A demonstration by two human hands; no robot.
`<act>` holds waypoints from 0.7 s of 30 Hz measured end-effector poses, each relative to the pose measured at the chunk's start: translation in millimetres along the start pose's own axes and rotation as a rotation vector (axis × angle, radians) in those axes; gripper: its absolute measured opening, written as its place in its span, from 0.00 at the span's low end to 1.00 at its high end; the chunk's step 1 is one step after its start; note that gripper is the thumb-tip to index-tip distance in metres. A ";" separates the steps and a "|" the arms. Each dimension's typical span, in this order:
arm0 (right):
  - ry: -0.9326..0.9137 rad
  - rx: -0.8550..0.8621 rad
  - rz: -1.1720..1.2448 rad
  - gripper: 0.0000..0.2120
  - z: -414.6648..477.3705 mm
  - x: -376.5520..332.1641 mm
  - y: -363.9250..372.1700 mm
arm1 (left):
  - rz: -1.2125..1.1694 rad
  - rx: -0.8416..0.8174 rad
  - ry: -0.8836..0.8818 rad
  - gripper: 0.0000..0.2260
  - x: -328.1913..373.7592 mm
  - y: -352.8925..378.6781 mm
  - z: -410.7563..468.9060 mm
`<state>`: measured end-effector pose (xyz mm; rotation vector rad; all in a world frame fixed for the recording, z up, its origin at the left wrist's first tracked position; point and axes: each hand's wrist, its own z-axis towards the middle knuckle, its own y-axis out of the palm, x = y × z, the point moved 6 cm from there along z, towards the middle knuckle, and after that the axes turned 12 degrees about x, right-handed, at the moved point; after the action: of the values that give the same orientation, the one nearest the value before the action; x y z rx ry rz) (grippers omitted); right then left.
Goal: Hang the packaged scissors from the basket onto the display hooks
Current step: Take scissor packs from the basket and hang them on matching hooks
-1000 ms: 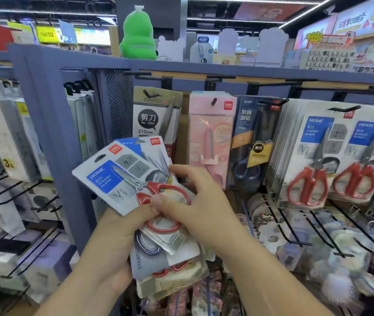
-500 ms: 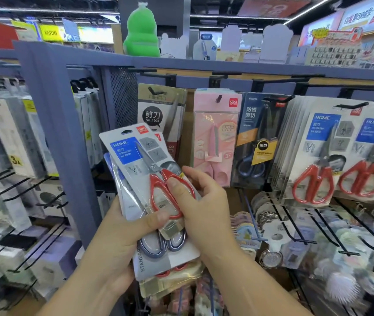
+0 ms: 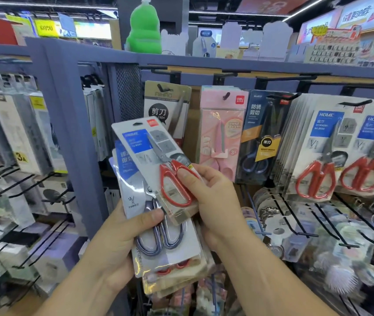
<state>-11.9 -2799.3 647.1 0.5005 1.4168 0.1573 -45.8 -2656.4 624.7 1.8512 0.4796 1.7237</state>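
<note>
My left hand (image 3: 122, 233) grips a stack of packaged scissors (image 3: 170, 254) from below, thumb across its front. On top of the stack is a white pack of red-handled scissors (image 3: 156, 165), nearly upright with its hang hole at the top. My right hand (image 3: 213, 201) pinches that pack at its lower right, thumb on the red handles. Under it shows a pack with blue-grey handles (image 3: 161, 238). Matching red-handled packs hang on the display hooks (image 3: 354, 103) to the right. No basket is in view.
Black hooks carry a grey scissors pack (image 3: 166, 106), a pink pack (image 3: 221, 133) and a dark pack (image 3: 262, 137). A blue upright post (image 3: 67, 137) stands at the left. Lower hooks (image 3: 295, 215) hold tape rolls and small items. A green toy (image 3: 144, 28) sits on the top shelf.
The top red-handled pack has swung from lying tilted left to nearly upright and has risen. My right thumb now lies on its handles. The view has shifted slightly left.
</note>
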 end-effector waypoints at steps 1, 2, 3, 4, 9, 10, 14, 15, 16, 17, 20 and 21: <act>0.020 -0.016 0.023 0.11 -1.6 -0.8 1.8 | 0.006 0.044 -0.005 0.38 0.2 -7.2 -0.6; 0.024 -0.035 0.027 0.11 -3.5 -0.7 3.3 | 0.009 0.069 -0.013 0.40 -0.2 -13.4 -1.4; 0.015 -0.054 0.013 0.10 -5.1 -0.6 3.4 | 0.007 0.089 -0.022 0.42 -0.4 -18.6 -2.7; 0.001 -0.068 -0.007 0.10 -7.4 -1.2 2.8 | 0.007 0.092 -0.016 0.43 0.0 -22.6 -3.4; -0.136 -0.079 -0.120 0.10 -22.2 -20.8 -22.2 | 0.045 0.133 0.038 0.26 4.2 -30.0 -7.0; -0.146 -0.080 -0.122 0.10 -26.0 -25.6 -31.4 | 0.036 0.138 0.051 0.25 3.2 -31.6 -5.7; -0.237 -0.026 -0.159 0.13 -42.4 -51.5 -74.1 | 0.030 0.120 0.080 0.38 -0.2 -18.8 -5.2; -0.256 0.007 -0.158 0.09 -45.6 -57.2 -86.6 | 0.041 0.104 0.079 0.45 -1.3 -9.2 -7.6; -0.262 0.058 -0.143 0.06 -48.3 -61.9 -100.0 | 0.046 0.077 0.086 0.51 -4.2 -1.0 -8.2; -0.269 0.105 -0.133 0.05 -50.4 -65.7 -114.9 | 0.050 0.066 0.087 0.52 -5.8 9.0 -10.9; -0.300 0.182 -0.118 0.13 -56.3 -78.3 -152.9 | 0.053 0.023 0.091 0.48 -18.5 35.4 -14.4; -0.320 0.188 -0.110 0.17 -57.3 -82.6 -164.1 | 0.060 0.020 0.089 0.47 -23.0 44.9 -16.2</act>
<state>-111.7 -2963.9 648.4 0.5732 1.1461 -0.1413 -69.4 -2702.8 634.6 1.8250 0.4828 1.8538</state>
